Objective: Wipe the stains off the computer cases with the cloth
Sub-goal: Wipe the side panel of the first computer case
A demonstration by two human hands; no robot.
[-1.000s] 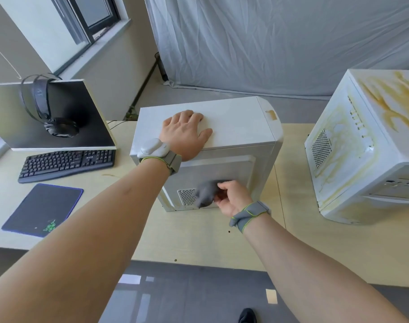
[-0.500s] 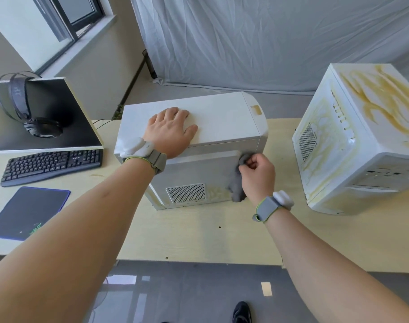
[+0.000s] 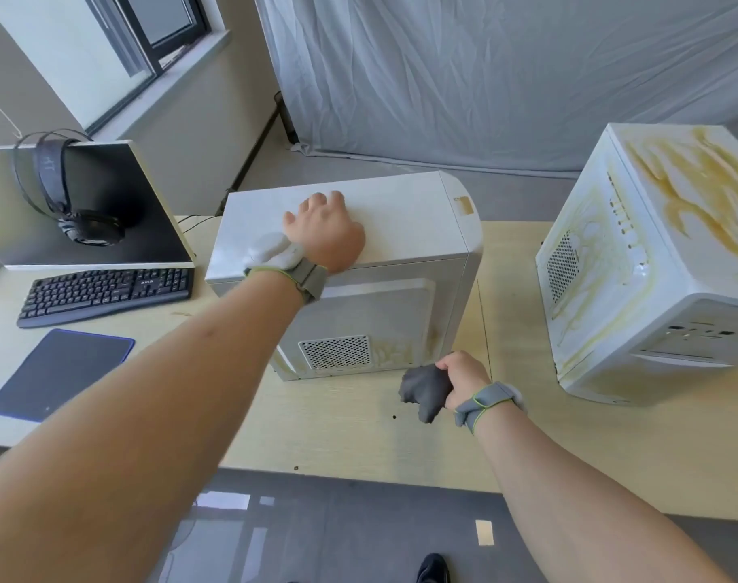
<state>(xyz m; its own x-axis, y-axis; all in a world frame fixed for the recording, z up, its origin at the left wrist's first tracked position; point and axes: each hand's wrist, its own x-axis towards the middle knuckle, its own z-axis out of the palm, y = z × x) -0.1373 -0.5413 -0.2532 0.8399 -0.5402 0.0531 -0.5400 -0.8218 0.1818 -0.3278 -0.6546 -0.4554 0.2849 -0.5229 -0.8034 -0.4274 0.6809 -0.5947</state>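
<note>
The fingers [image 3: 453, 366] of the right hand [image 3: 464, 382] are curled tight round the dark cloth [image 3: 424, 391], held just off the near case [image 3: 359, 263] above the desk [image 3: 338, 422]. The left hand [image 3: 325, 233] is laid flat on its top. Faint yellow streaks remain low on its side panel. The second case [image 3: 653, 263] is judged untouched, heavily stained. No containers are seen.

We see a window [image 3: 119, 56] at the upper left and a grey curtain [image 3: 506, 77] across the top. A pale wooden desk [image 3: 338, 431] crosses the middle, above a glossy grey floor [image 3: 317, 540].
</note>
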